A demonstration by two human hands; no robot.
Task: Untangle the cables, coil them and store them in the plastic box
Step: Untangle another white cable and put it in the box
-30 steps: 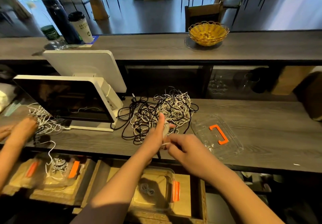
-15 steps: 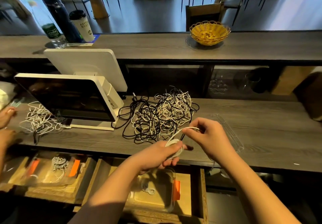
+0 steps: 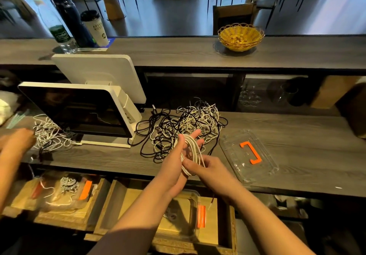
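Left hand (image 3: 183,151), fingers spread, carries white cable coil (image 3: 193,154) over worktop (image 3: 297,135) front edge; right hand (image 3: 206,167) pinches coil

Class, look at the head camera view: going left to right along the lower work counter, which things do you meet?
Small pile of white cables → monitor → big tangle of black and white cables → clear lid with orange handle.
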